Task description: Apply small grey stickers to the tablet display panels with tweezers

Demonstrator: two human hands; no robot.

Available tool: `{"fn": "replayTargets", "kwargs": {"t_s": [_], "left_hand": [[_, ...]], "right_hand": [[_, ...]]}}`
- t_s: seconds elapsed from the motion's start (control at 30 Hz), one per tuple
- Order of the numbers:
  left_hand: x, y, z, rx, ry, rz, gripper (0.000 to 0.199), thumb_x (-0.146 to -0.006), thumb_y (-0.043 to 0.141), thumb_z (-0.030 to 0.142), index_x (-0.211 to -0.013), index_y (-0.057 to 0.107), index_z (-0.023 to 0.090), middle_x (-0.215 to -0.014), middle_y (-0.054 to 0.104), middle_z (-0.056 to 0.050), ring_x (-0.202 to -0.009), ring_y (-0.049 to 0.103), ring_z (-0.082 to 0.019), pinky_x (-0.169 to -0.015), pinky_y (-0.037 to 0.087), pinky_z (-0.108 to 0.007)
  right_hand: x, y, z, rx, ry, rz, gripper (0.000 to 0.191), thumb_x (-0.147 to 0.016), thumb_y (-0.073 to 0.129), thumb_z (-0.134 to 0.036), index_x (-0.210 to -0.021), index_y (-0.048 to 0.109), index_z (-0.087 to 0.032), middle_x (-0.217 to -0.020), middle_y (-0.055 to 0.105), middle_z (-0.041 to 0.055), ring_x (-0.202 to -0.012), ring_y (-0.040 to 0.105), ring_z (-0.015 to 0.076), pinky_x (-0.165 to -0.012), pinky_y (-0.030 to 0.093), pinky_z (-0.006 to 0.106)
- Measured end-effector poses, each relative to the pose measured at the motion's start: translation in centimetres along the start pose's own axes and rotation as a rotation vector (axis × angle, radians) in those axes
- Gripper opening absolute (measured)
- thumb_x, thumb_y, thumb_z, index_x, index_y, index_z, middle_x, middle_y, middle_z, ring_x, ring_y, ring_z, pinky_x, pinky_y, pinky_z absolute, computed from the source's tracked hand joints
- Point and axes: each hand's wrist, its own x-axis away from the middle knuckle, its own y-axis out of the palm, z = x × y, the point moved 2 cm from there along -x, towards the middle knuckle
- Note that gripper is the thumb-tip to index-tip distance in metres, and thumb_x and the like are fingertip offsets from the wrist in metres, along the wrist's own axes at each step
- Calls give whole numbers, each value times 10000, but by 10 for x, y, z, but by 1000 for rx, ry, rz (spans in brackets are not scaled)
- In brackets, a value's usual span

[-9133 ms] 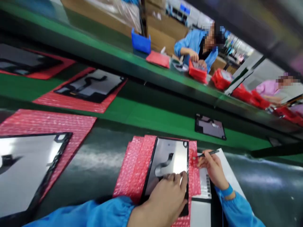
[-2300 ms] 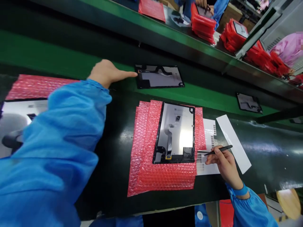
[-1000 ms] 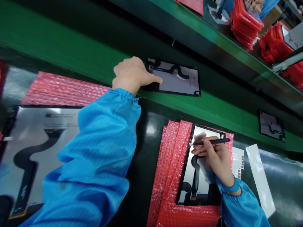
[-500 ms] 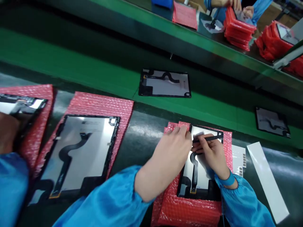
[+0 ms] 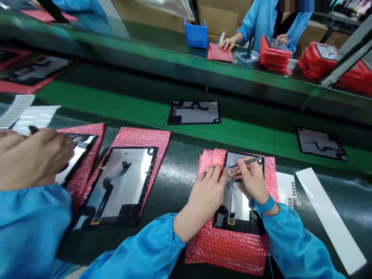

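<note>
A display panel (image 5: 242, 205) lies silver back up, a dark ribbon cable (image 5: 231, 190) running along it. Beneath it are red bubble-wrap sleeves (image 5: 228, 248). My left hand (image 5: 207, 192) rests along the panel's left edge, fingers extended and holding nothing. Black tweezers (image 5: 251, 160) are pinched in my right hand (image 5: 252, 181), over the panel's upper part, tips pointing left. Whether the tips touch the panel I cannot tell. A blue band (image 5: 266, 204) circles my right wrist.
Another panel on bubble wrap (image 5: 128, 186) lies left, beside a co-worker's hand (image 5: 35, 157). Two panels (image 5: 194, 113) (image 5: 321, 143) lie on the green belt (image 5: 255, 133). A white strip (image 5: 331, 221) and label sheet (image 5: 286, 184) lie right. Across, a person handles red packages (image 5: 274, 56).
My view has tilted up, showing more of the far bench. My left hand's fingers have come down flat at the panel's edge. The far person's hand now lies on a red sleeve.
</note>
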Motion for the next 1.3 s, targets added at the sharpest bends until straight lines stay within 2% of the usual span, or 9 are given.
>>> {"fn": "replayTargets", "kwargs": {"t_s": [0.1,0.17,0.27,0.33,0.53,0.63,0.77,0.97,1.3], "left_hand": [[0,-6,-8,106,-102,52,393,-1017,424,175,-1334,655,151,-1440,602,-214,-1308,601,-364,-1027,533,-484],[5,-6,-18,226,-220,56,342,-1069,372,258,-1188,681,170,-1257,688,-173,-1140,680,-308,-941,544,-430],[13,3,-28,312,-285,7,270,-1063,455,368,-1008,660,200,-977,736,-88,-857,715,-243,-761,524,-362],[16,10,-31,317,-276,-16,206,-1032,514,349,-947,639,209,-927,739,-66,-822,717,-231,-725,498,-343],[10,8,-24,294,-268,-23,102,-979,534,245,-983,626,202,-983,737,-86,-903,735,-260,-765,496,-359],[4,-5,-14,255,-229,-13,151,-983,479,194,-976,629,207,-1103,709,-106,-948,732,-255,-796,514,-366],[-3,-16,-5,209,-211,-22,164,-995,472,211,-1061,622,203,-1122,709,-124,-995,742,-283,-825,545,-380],[-11,-11,-18,190,-255,-63,176,-1003,490,255,-1077,624,168,-1013,763,-172,-970,762,-349,-815,564,-432],[-12,-13,-8,270,-167,-6,250,-1038,407,217,-1135,637,207,-1104,734,-132,-1014,748,-287,-859,560,-382]], "right_hand": [[1,-4,-4,-103,-32,55,503,-881,766,-663,-947,625,-185,-717,774,39,-578,784,192,-504,624,230],[7,-13,-11,-140,-65,89,506,-862,786,-660,-943,636,-184,-712,778,48,-567,782,201,-483,619,236],[26,-38,-25,-129,-106,131,515,-829,824,-656,-928,651,-182,-703,786,64,-544,773,212,-500,640,274],[39,-59,-29,-91,-118,174,518,-812,843,-655,-916,658,-182,-706,793,76,-551,776,225,-541,664,311],[64,-104,9,33,-106,209,503,-872,788,-653,-997,687,-177,-828,825,120,-794,828,296,-801,696,432],[68,-111,39,91,-118,218,486,-931,719,-643,-1116,675,-197,-982,837,137,-1009,812,345,-957,650,506],[67,-115,61,141,-146,232,471,-930,710,-631,-1160,664,-222,-1065,831,140,-1073,791,381,-1023,607,574],[64,-118,61,186,-159,256,498,-909,716,-638,-1150,683,-204,-1065,832,142,-1053,798,374,-1030,610,554],[61,-125,58,147,-100,287,578,-832,783,-690,-1084,706,-175,-973,848,148,-976,826,378,-854,716,441]]}}
